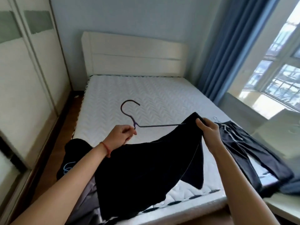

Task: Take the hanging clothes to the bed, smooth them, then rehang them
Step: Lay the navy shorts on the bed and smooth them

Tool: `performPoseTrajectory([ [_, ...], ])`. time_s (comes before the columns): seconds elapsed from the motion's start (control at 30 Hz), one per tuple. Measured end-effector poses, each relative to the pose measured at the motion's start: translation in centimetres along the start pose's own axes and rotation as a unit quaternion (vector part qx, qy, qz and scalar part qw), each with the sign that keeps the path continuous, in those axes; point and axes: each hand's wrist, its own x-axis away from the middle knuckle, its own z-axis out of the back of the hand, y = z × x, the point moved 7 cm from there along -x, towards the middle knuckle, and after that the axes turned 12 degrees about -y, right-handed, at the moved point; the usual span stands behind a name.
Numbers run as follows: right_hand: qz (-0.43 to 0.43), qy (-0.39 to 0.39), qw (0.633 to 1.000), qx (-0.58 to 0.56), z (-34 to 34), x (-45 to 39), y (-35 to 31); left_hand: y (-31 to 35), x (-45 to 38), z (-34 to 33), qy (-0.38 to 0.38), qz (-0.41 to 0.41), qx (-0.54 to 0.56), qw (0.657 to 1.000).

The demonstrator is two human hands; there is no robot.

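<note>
A black garment point(142, 168) hangs in the air over the foot of the bed point(146, 98). My left hand point(121, 135) grips the neck of a dark hanger point(129, 111), whose hook points up and whose arm runs right into the cloth. My right hand point(209, 129) pinches the garment's upper edge at the hanger's right end. Dark grey drawstring trousers point(253, 153) lie flat on the bed's right side with a thin hanger at their waist. Another dark garment point(71, 158) with a light blue hanger point(68, 166) lies at the bed's left edge.
A cream headboard point(133, 52) stands at the far end. Sliding wardrobe doors point(24, 78) line the left wall. Blue curtains point(230, 54) and a window point(279, 62) with a sill ledge are on the right. Grey cloth point(90, 198) lies at the bed's near left corner.
</note>
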Motion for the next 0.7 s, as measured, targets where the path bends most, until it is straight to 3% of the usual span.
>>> performPoseTrajectory([
  [0.23,0.044,-0.022,0.969,0.244,11.6,1.9,-4.4,12.8,-5.2,-7.1,-0.003,-0.109,-0.040,0.993],
  [0.43,0.073,-0.058,0.904,0.417,17.8,3.9,-7.0,20.2,-8.2,-15.0,-0.031,-0.165,-0.078,0.983],
  [0.63,0.112,0.072,0.900,0.415,24.4,5.4,-7.6,23.1,-10.4,-20.3,-0.038,-0.198,-0.086,0.976],
  [0.7,0.103,0.111,0.900,0.408,26.5,5.5,-7.8,23.0,-11.6,-20.1,0.002,-0.212,-0.102,0.972],
])
